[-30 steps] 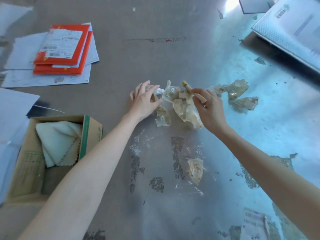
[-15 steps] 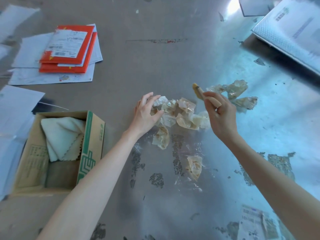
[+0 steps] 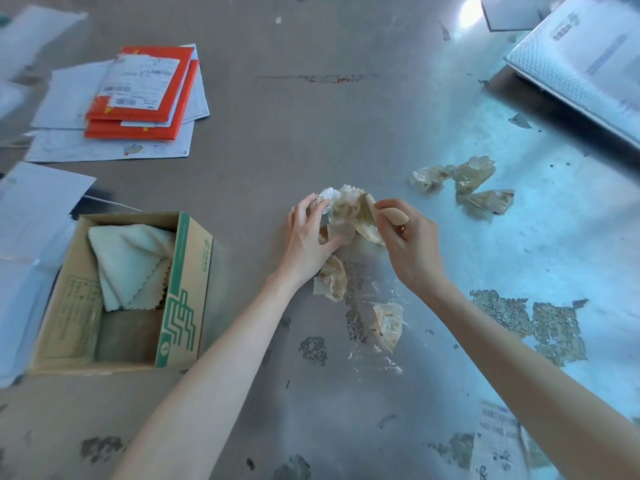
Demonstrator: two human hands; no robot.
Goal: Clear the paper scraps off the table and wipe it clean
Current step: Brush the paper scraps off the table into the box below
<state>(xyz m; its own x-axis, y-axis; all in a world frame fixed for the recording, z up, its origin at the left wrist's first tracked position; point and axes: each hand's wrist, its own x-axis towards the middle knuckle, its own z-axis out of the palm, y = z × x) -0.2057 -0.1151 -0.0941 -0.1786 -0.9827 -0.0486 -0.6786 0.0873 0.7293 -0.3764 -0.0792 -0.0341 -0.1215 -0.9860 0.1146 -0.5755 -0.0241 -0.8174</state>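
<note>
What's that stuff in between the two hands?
A bunch of crumpled paper scraps, seen in the head view. The left hand holds it from one side; the right hand, gripping a tan tool, touches it from the other.

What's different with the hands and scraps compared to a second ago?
The right hand, gripping its scraper, swung back left and pressed the scrap pile against the left hand, which now cups it tighter. The scraps farther right, the box and cloth stayed put.
</note>
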